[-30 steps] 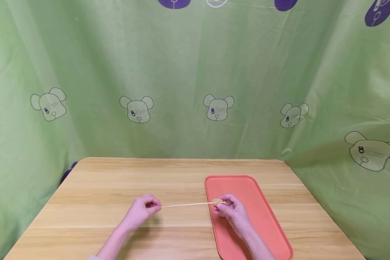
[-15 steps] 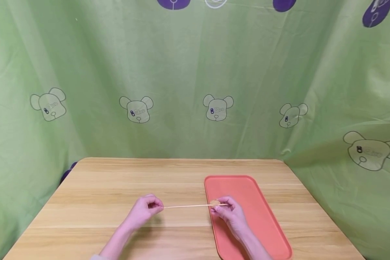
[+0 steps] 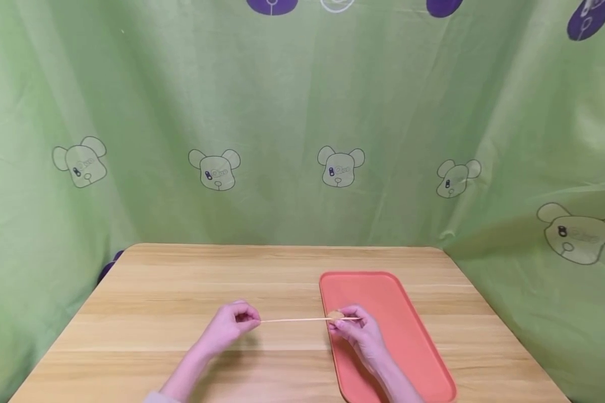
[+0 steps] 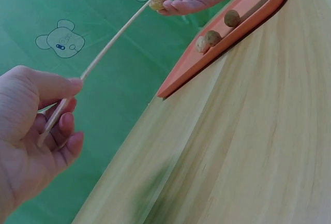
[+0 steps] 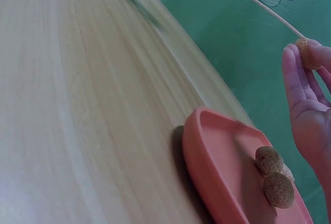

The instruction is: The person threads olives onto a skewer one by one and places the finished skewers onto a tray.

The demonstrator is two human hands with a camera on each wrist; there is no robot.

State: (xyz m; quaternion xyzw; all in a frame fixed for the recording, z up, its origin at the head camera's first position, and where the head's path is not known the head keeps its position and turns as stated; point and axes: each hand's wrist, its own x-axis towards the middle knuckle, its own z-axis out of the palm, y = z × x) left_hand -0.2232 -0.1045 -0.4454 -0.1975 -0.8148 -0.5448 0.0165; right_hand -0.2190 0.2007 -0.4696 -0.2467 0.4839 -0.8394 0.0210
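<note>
A thin wooden skewer (image 3: 294,320) stretches nearly level between my two hands, above the table. My left hand (image 3: 230,324) pinches it between thumb and forefinger; the left wrist view shows its tail end lying over the curled fingers. At the other end, a round, wrinkled, light-brown ball (image 3: 335,315) is pierced by the skewer, whose tip pokes out past it. My right hand (image 3: 360,333) grips this ball between thumb and fingers, over the tray. Three similar balls (image 5: 280,190) lie together in the tray, hidden behind the right hand in the head view.
A coral-red rectangular tray (image 3: 368,285) with a low raised rim lies on the right side of the wooden table (image 3: 181,280). Green curtains (image 3: 277,212) printed with bear heads hang behind and at both sides of the table.
My left hand has moved slightly right, toward the ball. Less skewer shows between the left hand and the ball, and more of its tip sticks out on the right.
</note>
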